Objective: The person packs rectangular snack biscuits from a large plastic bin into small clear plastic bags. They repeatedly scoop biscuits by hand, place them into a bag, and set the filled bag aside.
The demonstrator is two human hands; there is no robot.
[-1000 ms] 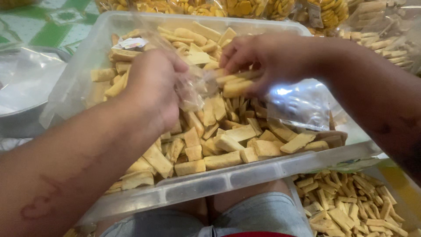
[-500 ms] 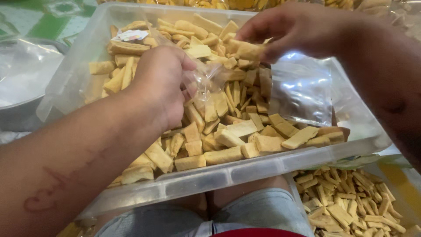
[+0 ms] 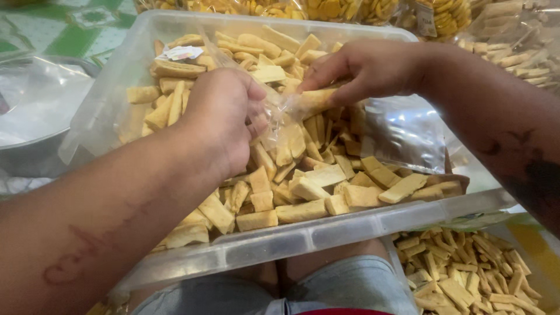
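Landmark: clear plastic tub (image 3: pixel 326 230) on the person's lap, full of pale yellow cracker sticks (image 3: pixel 303 192).
Left hand (image 3: pixel 224 119): over the tub's middle, fingers closed on the mouth of a small clear bag (image 3: pixel 286 125).
Right hand (image 3: pixel 373 70): over the tub's far side, pinching one cracker stick (image 3: pixel 318 100) at the bag's opening.
Small bag: between both hands, partly filled.
Label: white paper slip (image 3: pixel 181 52) at the tub's far left corner.
Packages: clear bags of yellow snacks (image 3: pixel 443 17) beyond the tub; a bag of sticks (image 3: pixel 466 280) at its near right.
Spare bag: clear sheet (image 3: pixel 405 131) on the tub's right side.
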